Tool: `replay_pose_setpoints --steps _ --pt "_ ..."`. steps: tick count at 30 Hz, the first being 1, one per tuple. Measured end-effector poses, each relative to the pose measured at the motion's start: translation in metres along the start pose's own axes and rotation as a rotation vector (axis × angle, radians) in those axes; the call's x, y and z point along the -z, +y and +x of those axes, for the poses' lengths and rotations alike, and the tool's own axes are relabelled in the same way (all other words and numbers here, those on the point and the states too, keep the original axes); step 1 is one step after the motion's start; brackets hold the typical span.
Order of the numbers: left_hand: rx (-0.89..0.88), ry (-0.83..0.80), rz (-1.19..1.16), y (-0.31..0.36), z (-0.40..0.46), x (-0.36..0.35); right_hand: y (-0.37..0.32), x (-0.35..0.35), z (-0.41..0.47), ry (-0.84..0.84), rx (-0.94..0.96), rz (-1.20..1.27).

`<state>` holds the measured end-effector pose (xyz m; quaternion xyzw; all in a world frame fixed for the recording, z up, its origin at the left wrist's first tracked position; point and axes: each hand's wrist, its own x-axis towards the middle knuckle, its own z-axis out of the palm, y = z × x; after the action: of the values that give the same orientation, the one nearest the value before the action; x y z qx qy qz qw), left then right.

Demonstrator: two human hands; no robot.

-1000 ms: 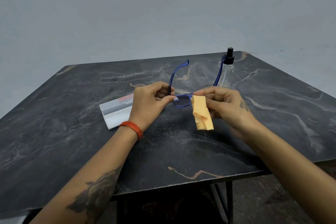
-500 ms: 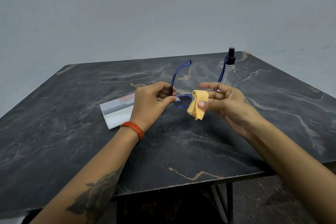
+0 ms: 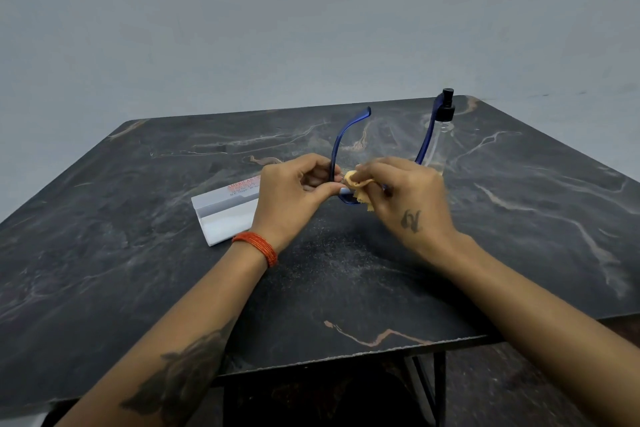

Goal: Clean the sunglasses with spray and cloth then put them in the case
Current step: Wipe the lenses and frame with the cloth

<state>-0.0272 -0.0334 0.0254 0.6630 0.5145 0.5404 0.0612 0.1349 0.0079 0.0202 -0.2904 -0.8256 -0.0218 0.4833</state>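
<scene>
- Wiping looks like the step in hand: the right hand (image 3: 408, 194) pinches the orange cloth (image 3: 356, 184) against the front of the blue sunglasses (image 3: 349, 196), with the cloth bunched between its fingertips.
- The left hand (image 3: 294, 191) has its grip closed on the frame at the left hinge, thumb and fingers curled round it, holding the sunglasses in the air just above the tabletop (image 3: 346, 288), temple arms open and pointing away from the person.
- The spray bottle (image 3: 441, 135) stands upright, well apart from the hands towards the far right of the tabletop, with nobody touching it; by my reading the spraying part is done, though no wetness on the lenses can be made out.
- Left to do, as I judge it: finish the wipe on both lenses, fold the temple arms, and put the sunglasses away.
- The white case (image 3: 225, 218) lies on the tabletop just left of the left hand, partly hidden behind it; whether it is open I cannot tell.
- The tabletop is dark marble-patterned stone with pale and rust veins and a lighter speckled patch below the hands.
- A plain grey wall (image 3: 311, 28) stands behind, and dark metal table legs (image 3: 438, 388) show below the near edge.
</scene>
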Motion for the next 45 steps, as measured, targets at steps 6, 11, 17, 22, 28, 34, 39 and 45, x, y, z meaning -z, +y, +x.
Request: replay_pose_setpoints --steps 6,11,17,22,28,34,39,45 --pt "0.027 0.014 -0.026 0.001 0.0 0.001 -0.001 0.002 -0.01 -0.127 0.006 0.008" --pt "0.079 0.012 -0.086 0.003 0.0 0.001 0.006 -0.004 -0.01 -0.14 0.122 -0.128" --pt "0.169 -0.052 -0.193 0.006 0.001 0.004 0.01 -0.002 -0.009 -0.012 0.253 -0.13" --pt "0.281 -0.136 -0.292 0.007 0.004 0.006 0.013 -0.001 -0.008 0.048 0.266 -0.117" --pt "0.331 -0.201 -0.291 0.007 0.004 0.009 0.014 0.001 -0.009 0.049 0.282 -0.098" --pt "0.285 -0.205 -0.114 0.006 0.002 0.011 0.011 0.004 -0.008 0.043 0.294 -0.092" --pt "0.169 -0.183 0.025 0.004 0.001 0.013 0.007 0.001 -0.011 0.007 0.19 -0.112" --pt "-0.022 -0.175 0.133 -0.006 -0.006 0.011 0.006 -0.005 -0.013 -0.167 0.096 -0.1"
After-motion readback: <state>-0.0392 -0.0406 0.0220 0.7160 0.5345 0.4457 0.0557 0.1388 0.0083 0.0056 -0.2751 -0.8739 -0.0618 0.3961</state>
